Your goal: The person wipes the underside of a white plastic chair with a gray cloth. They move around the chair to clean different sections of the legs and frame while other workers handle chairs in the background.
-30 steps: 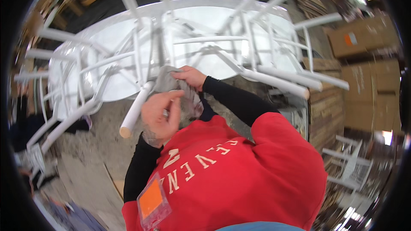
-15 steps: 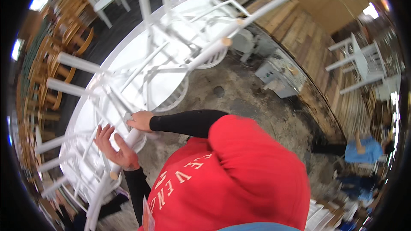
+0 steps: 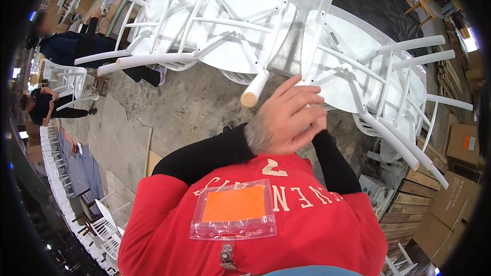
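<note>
White wooden chairs lie upside down in a row, legs up. Straight ahead is one chair's pale seat underside [image 3: 341,64], crossed by white rails. My left hand [image 3: 286,120] is open in front of it, fingers stretched and slightly apart. Partly behind that hand is my right hand [image 3: 319,121]; most of its fingers are hidden, so whether it holds anything cannot be made out. Just left of my hands, a white chair leg [image 3: 260,84] points toward me, its bare wood end showing. The neighbouring upturned chair [image 3: 230,36] carries that leg.
A plastic-wrapped surface [image 3: 286,51] bears the chairs. Splayed legs [image 3: 399,143] jut out at the right, near a wooden pallet [image 3: 409,209] and cardboard boxes [image 3: 450,194]. Two people, one a person in dark clothes [image 3: 66,46], are at the left.
The view has swung round toward the row of chairs. My hands have come together in front of one chair; earlier my right hand was closed at a chair leg and my left was open beside it.
</note>
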